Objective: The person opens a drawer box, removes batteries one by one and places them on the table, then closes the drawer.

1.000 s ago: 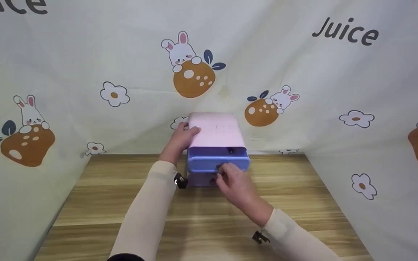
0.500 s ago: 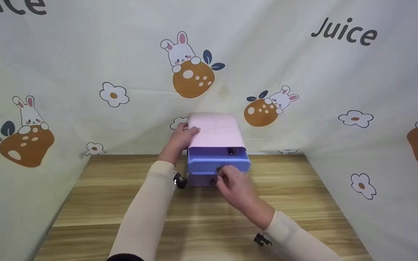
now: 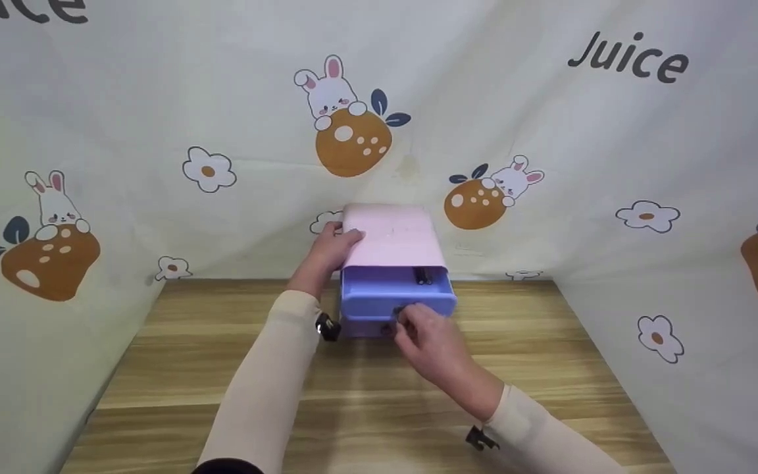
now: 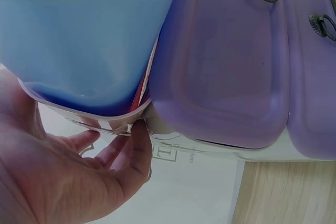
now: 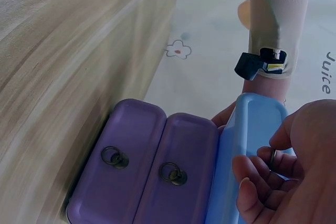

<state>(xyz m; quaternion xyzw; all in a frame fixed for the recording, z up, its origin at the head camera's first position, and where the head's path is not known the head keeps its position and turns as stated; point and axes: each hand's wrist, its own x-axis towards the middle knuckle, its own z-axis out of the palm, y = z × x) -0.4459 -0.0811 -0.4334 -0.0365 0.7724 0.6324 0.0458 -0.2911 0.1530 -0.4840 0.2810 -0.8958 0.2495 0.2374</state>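
A small chest with a pink top [image 3: 392, 237] stands at the back of the table; its blue top drawer [image 3: 366, 305] is pulled part way out. Dark small items [image 3: 423, 276] lie inside that drawer. My left hand [image 3: 330, 253] grips the chest's left side, thumb on the top. With thumb and fingers my right hand [image 3: 438, 342] pinches the ring handle [image 5: 273, 158] on the blue drawer front. Two purple drawers [image 5: 118, 182] with ring handles sit closed below it.
The wooden table [image 3: 254, 395] reaches out in front and to both sides. A printed cloth [image 3: 254, 99] hangs behind and beside it. Dark clips [image 3: 328, 327] are fixed at both wrists.
The blue drawer has slid further out toward the front, with my right hand moving along with it. More of the dark items inside shows. My left hand has stayed in place.
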